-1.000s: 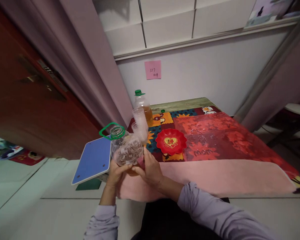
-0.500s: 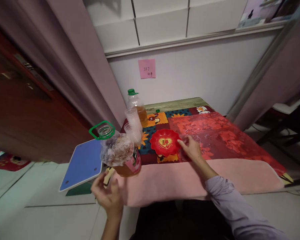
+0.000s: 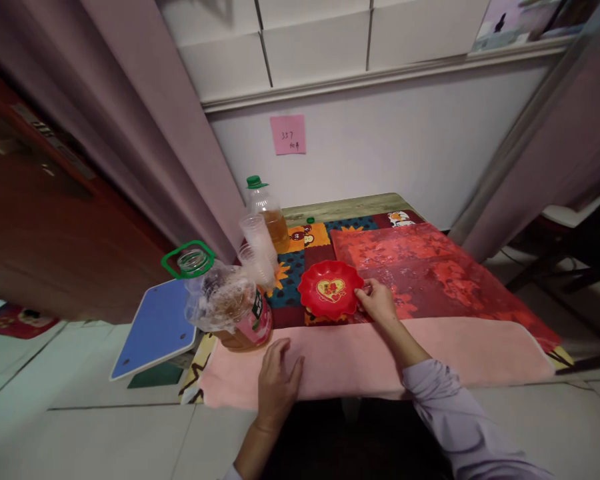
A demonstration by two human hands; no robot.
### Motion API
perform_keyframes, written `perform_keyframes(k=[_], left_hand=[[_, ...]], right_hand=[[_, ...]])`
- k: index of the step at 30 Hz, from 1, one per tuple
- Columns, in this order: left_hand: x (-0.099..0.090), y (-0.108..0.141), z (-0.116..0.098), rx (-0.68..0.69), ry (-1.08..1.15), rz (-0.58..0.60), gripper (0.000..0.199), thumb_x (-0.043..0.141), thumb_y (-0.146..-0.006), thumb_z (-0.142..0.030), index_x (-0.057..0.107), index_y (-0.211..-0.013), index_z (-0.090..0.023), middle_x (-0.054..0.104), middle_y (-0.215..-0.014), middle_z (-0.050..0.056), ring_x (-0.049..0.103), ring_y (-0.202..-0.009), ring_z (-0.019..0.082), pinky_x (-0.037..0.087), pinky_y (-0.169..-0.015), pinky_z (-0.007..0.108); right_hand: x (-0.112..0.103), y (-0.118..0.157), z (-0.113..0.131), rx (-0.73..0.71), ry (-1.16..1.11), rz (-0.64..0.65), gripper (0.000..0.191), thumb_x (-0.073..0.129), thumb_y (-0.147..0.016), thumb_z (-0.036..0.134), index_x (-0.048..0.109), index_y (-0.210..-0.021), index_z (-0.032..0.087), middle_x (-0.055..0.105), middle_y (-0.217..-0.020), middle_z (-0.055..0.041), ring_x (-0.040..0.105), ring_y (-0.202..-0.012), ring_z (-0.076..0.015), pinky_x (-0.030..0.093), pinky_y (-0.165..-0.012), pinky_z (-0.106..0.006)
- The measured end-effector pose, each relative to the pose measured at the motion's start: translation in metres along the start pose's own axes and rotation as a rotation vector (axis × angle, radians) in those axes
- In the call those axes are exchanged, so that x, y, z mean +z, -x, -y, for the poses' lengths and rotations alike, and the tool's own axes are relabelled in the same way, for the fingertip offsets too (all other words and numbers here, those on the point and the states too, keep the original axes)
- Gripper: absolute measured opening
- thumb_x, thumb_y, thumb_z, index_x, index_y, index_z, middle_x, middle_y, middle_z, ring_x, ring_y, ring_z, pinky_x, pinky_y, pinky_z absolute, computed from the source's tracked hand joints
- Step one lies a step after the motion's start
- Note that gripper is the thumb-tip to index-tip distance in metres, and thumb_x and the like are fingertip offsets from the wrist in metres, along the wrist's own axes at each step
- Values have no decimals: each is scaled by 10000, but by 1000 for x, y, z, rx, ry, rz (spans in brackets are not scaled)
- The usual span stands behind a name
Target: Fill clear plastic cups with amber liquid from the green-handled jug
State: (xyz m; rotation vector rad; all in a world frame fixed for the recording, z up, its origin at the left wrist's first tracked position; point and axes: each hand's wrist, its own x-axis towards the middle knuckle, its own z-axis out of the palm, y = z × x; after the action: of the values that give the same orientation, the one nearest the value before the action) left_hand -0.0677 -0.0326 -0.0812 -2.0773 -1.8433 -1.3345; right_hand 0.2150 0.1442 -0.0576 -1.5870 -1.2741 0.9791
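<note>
A red scalloped plate [image 3: 313,293] with a gold heart in its middle is over the patterned tablecloth. My right hand [image 3: 379,301] pinches its right rim between thumb and fingers. My left hand [image 3: 279,380] hovers over or rests on the pink towel [image 3: 335,363], fingers apart and holding nothing; I cannot tell whether it touches the cloth. Left of the plate stands an uncapped plastic jug [image 3: 243,320] with a green handle ring and amber liquid, clear plastic wrap bunched around its upper part. Stacked clear plastic cups [image 3: 257,247] lean behind it.
A second jug [image 3: 274,223] with a green cap stands at the back left. A small green cap [image 3: 311,220] lies near the table's far side. Red patterned plastic sheet [image 3: 440,280] covers the right. A blue board [image 3: 153,327] sits left, below the table edge.
My left hand has moved right, from beside the near jug to above the pink towel. The right hand keeps its grip on the plate, which tilts slightly. The view has shifted a little.
</note>
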Motion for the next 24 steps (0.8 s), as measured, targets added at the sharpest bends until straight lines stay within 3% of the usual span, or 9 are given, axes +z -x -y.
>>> perform_keyframes(k=[6, 10, 16, 20, 24], left_hand=[[5, 5, 0, -40, -18, 19, 328, 688, -1007, -400, 667, -1292, -238, 804, -1192, 128, 807, -1116, 309, 697, -960, 507], [5, 5, -1, -61, -10, 29, 313, 676, -1004, -415, 681, -1268, -246, 806, -1201, 131, 799, -1139, 316, 685, -991, 520], [6, 5, -2, -77, 21, 41, 300, 676, -994, -413, 692, -1245, -248, 807, -1174, 126, 790, -1118, 314, 666, -1008, 520], [5, 5, -4, -101, 47, 53, 307, 688, -978, -425, 701, -1223, -240, 807, -1174, 137, 778, -1121, 330, 649, -1023, 545], [2, -2, -8, -155, 96, 66, 308, 701, -959, -447, 701, -1199, -254, 799, -1124, 115, 779, -1070, 320, 653, -978, 530]], right_hand=[[18, 7, 4, -15, -259, 63, 436, 751, -791, 607, 639, -1004, 243, 677, -590, 43, 702, -495, -232, 577, -514, -340], [6, 2, 7, -49, -322, 34, 556, 683, -766, 695, 617, -1080, 241, 644, -620, 66, 678, -526, -205, 585, -544, -334], [-19, 7, -6, -24, -195, -10, 400, 732, -770, 532, 624, -1021, 241, 653, -590, 50, 667, -477, -219, 511, -494, -321], [-12, 15, -15, -8, -77, -11, 281, 713, -816, 432, 670, -1005, 229, 691, -586, 19, 694, -496, -242, 523, -532, -341], [-5, 15, -16, -27, -20, -47, 414, 673, -863, 470, 693, -1171, 193, 741, -677, -7, 735, -570, -255, 568, -623, -368]])
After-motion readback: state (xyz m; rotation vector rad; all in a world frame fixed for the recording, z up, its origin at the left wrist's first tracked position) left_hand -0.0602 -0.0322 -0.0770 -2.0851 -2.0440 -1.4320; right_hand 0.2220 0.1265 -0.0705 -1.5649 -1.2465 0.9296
